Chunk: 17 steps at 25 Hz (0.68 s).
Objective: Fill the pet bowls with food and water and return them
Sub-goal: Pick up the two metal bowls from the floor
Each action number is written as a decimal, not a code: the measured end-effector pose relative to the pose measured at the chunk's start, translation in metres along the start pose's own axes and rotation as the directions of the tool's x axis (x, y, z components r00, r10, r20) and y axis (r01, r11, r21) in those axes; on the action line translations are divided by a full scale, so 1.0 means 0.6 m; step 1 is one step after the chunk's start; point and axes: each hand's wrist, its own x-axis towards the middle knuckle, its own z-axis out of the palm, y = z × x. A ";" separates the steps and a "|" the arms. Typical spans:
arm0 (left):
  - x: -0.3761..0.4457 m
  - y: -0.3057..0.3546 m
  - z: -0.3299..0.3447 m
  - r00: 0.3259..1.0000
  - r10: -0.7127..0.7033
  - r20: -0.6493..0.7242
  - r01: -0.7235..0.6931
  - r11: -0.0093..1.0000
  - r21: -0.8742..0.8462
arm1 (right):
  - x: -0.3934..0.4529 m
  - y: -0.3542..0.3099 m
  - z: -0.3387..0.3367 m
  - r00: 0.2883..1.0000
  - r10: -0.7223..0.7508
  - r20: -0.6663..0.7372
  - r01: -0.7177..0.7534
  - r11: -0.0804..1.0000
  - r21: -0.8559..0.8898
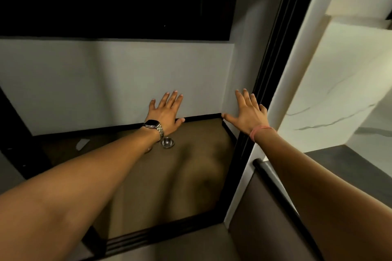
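Both hands, left (pixel 165 112) and right (pixel 247 110), stretch forward, fingers spread, holding nothing.

Both forearms are bare, no sleeves in view; the left wrist carries a dark rectangular-faced watch on a silver metal link bracelet (pixel 153 126) (its screen unlit); the right wrist wears a thin pinkish-orange thread band (pixel 261 131), wound round in a few loose strands.
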 end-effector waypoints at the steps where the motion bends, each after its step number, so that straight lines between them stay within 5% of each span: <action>1: -0.003 -0.024 0.028 0.999 -0.025 0.027 0.025 1.000 -0.001 | 0.015 -0.016 0.033 0.999 -0.018 0.030 0.018 1.000 0.017; 17: 0.210 -0.370 0.402 0.902 -0.222 0.370 0.257 0.965 -0.047 | 0.389 -0.202 0.505 0.911 -0.088 0.402 0.056 0.994 0.089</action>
